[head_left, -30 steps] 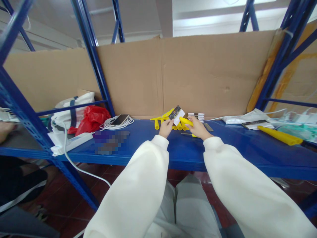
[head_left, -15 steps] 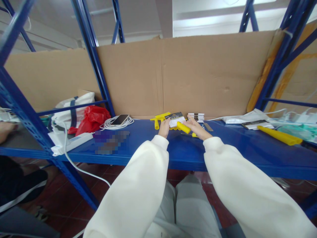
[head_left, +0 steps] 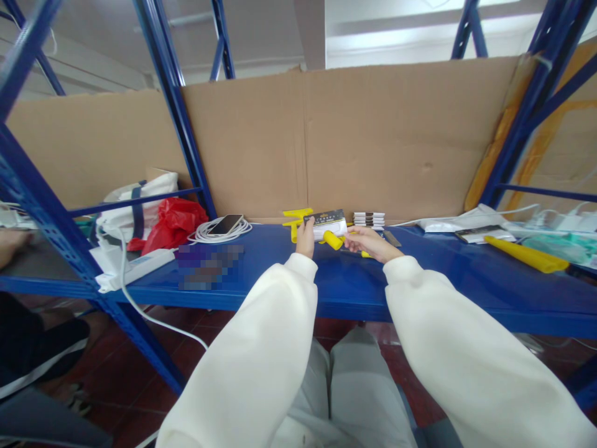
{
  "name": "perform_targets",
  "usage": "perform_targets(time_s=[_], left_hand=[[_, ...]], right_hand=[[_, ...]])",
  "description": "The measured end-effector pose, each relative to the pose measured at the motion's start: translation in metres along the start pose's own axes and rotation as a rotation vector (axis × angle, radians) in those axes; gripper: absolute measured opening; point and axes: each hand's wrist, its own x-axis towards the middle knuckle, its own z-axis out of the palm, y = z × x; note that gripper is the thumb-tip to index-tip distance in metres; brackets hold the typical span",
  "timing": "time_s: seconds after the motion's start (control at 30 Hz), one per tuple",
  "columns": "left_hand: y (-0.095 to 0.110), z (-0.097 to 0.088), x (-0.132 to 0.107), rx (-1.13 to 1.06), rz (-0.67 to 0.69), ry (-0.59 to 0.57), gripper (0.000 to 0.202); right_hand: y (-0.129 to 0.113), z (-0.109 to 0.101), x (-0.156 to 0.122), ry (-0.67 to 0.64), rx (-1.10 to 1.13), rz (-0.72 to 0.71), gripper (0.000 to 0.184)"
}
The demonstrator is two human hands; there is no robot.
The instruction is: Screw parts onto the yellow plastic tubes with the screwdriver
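Note:
My left hand (head_left: 305,239) is closed on the left side of a flat black-and-white printed packet (head_left: 326,218), held tilted above the shelf. In front of the packet a yellow cylindrical handle (head_left: 333,240) points toward me; how it joins the packet is hidden. At the packet's right edge, my right hand (head_left: 373,243) has its fingers pinched together. Beneath that hand a thin tool with a yellow end (head_left: 366,254) lies on the blue shelf. Yellow handled pieces (head_left: 297,214) lie behind my left hand. Beyond my right hand is a stack of white and black packets (head_left: 369,219).
A phone (head_left: 227,224) lies on a coiled white cable (head_left: 205,233). Left are a power strip (head_left: 140,266) and a red bag (head_left: 175,223). A long yellow piece (head_left: 527,254) lies right. Cardboard (head_left: 396,137) stands behind the blue shelf (head_left: 270,274). Another person's hand (head_left: 12,246) shows far left.
The packet has tipped, and the yellow handle has shifted left and turned more toward me. My right hand's fingers have closed in at the packet's right edge.

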Motion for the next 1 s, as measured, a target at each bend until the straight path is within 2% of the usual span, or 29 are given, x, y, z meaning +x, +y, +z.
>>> perform_targets(time_s=[0.2, 0.43, 1.0], left_hand=[[0.0054, 0.0005, -0.0031, -0.046, -0.052, 0.028, 0.016], [0.0015, -0.0006, 0.0013, -0.101, -0.059, 0.020, 0.023], [-0.0006, 0.0004, 0.0048, -0.187, -0.148, -0.021, 0.040]], right_hand=[[0.0015, -0.0011, -0.0001, -0.029, 0.036, -0.009, 0.021], [-0.0026, 0.0008, -0.0036, -0.048, 0.079, 0.002, 0.023], [-0.0032, 0.0026, -0.0033, 0.021, 0.029, -0.071, 0.035]])
